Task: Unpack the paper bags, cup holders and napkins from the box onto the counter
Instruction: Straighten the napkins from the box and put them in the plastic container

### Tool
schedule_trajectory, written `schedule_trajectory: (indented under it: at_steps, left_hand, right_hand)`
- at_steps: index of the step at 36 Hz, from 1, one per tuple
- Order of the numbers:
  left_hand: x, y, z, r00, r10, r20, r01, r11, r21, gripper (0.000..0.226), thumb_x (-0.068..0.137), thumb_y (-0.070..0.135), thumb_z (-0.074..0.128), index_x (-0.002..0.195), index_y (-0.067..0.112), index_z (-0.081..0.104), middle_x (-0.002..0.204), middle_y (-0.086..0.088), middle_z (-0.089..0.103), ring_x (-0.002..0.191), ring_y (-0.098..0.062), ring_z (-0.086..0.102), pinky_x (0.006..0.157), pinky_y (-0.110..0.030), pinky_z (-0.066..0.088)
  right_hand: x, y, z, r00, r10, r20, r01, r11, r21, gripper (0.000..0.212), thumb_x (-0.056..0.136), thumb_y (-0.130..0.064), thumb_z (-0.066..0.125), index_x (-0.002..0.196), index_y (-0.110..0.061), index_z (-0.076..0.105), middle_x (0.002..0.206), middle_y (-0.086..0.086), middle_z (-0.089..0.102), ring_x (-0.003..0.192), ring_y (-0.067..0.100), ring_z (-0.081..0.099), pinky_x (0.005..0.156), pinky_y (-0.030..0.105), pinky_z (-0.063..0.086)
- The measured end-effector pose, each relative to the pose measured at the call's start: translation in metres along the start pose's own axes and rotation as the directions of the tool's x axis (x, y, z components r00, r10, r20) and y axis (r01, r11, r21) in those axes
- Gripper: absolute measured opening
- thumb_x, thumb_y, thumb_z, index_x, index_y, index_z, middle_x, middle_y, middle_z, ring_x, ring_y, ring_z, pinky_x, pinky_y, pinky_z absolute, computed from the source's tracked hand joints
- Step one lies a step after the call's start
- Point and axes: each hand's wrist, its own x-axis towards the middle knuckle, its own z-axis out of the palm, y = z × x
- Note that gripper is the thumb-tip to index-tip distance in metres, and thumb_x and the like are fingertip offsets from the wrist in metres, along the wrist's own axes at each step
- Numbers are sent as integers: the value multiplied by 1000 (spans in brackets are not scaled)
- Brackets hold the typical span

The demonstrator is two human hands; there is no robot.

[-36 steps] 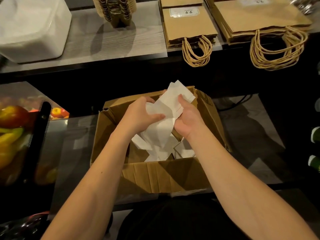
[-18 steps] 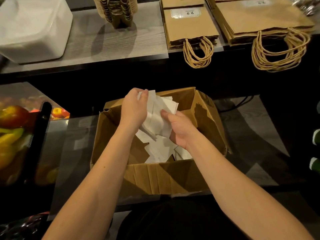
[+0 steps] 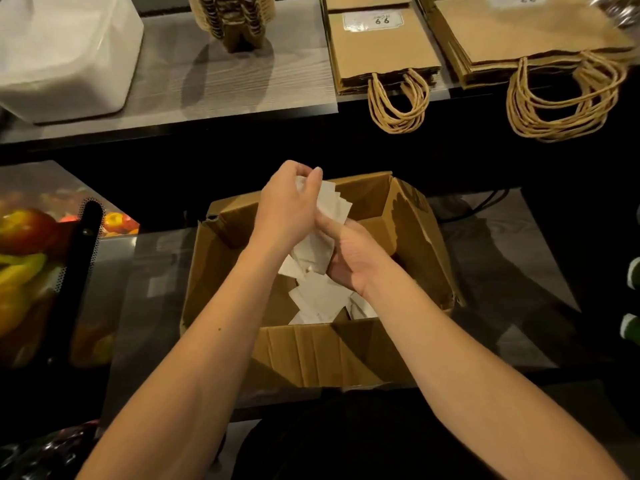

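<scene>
Grey wood-grain counter (image 3: 221, 81) at the far side carries two stacks of flat brown paper bags (image 3: 381, 50) and stacked cardboard cup holders (image 3: 230, 19). Nearer, an open brown cardboard box (image 3: 311, 355) holds loose white napkins (image 3: 318, 299) — above it, both hands, left (image 3: 287, 209) and right (image 3: 353, 258), grip one white napkin bundle (image 3: 330, 206).

Two bag stacks (image 3: 381, 46) (image 3: 519, 32) — one box (image 3: 329, 351) — two hands (image 3: 287, 209) (image 3: 353, 258)
</scene>
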Motion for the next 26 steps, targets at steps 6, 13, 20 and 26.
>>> schedule_trajectory:
  at_steps: [6, 13, 20, 26]
  left_hand:
    - [3, 0, -13, 988, 27, -150, -29, 1000, -11, 26, 107, 41, 41, 116, 21, 55, 110, 3, 54, 90, -4, 52, 74, -13, 38]
    - [5, 14, -21, 984, 8, -180, -42, 982, -185, 27, 109, 38, 34, 105, 22, 55, 108, -4, 60, 99, -12, 56, 81, -16, 40]
    - [5, 31, 7, 968, 236, -87, -240, 970, -45, 26, 107, 37, 39, 114, 23, 60, 113, 11, 51, 112, -12, 48, 99, -37, 43]
    - [-4, -7, -6, 980, -121, -160, 75, 962, -264, 42, 107, 44, 38, 142, 23, 44, 130, 9, 48, 124, -13, 47, 104, -31, 41]
  right_hand:
    - [7, 2, -2, 995, 10, -101, -5, 999, 48, 39, 98, -13, 67, 135, -9, 56, 123, 16, 71, 106, 32, 72, 76, 39, 64]
    - [13, 2, -11, 968, 16, -252, -47, 992, -117, 47, 96, -22, 71, 139, -15, 54, 127, 11, 66, 102, 26, 68, 78, 32, 62]
    - [1, -2, -6, 993, 83, 80, -89, 993, 72, 45, 100, -45, 54, 136, -19, 58, 116, 5, 76, 105, 19, 74, 81, 37, 62]
    - [0, 1, -18, 996, 87, 11, -88, 991, 105, 46, 98, -23, 66, 141, -11, 56, 126, 14, 69, 115, 30, 69, 84, 40, 63]
